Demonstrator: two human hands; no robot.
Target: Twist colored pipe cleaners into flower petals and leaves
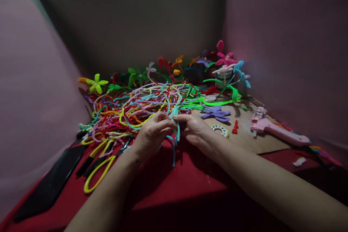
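Light-blue pipe cleaners [175, 111], gathered into a small bundle, stand between my hands with their ends spreading upward and hanging down below. My left hand [153, 132] pinches the bundle from the left with bent fingers. From the right, my right hand [197, 130] grips it between thumb and fingers; some of its fingertips are hidden behind the bundle. Just beyond my hands lies a tangled heap of loose coloured pipe cleaners [136, 107]. Close to my right hand are a purple pipe-cleaner flower [216, 112] and a round yellow-and-white spool [220, 130].
A pink glue gun [280, 130] rests on a brown board [244, 141] at the right. Yellow-handled scissors [99, 174], pliers [95, 156] and a black flat object [51, 185] lie left on the red cloth [174, 195]. Finished flowers [225, 59] line the back.
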